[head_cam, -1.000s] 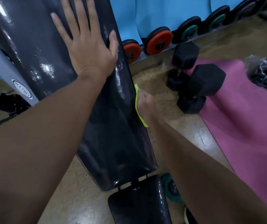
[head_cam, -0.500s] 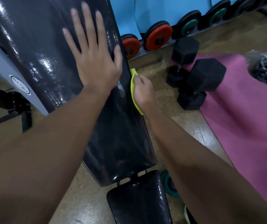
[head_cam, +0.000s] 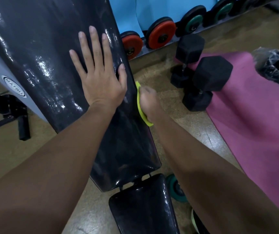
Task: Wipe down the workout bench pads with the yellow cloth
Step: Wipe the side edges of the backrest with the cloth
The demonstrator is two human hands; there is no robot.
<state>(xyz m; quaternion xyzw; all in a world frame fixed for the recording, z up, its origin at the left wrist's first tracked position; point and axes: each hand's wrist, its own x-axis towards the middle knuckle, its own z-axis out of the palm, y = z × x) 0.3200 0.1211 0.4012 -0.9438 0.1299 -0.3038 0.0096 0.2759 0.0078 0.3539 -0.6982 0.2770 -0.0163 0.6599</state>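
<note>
The long black back pad (head_cam: 47, 53) of the workout bench slants up and away from me, shiny with wet streaks. Below it sits the shorter black seat pad (head_cam: 142, 201). My left hand (head_cam: 100, 75) lies flat on the back pad with fingers spread, holding nothing. My right hand (head_cam: 148, 103) presses the yellow cloth (head_cam: 139, 107) against the right side edge of the back pad; only a thin strip of cloth shows beside my fingers.
Two black hex dumbbells (head_cam: 201, 76) stand on the floor to the right, beside a pink mat (head_cam: 253, 119). Red and green weight plates (head_cam: 160, 34) line the blue wall. The bench's grey frame (head_cam: 2, 80) is at left. A green plate (head_cam: 176, 188) lies under the seat.
My right hand slid the cloth up the pad's side edge, then back down a little. My left hand sits lower in view as the camera shifted.
</note>
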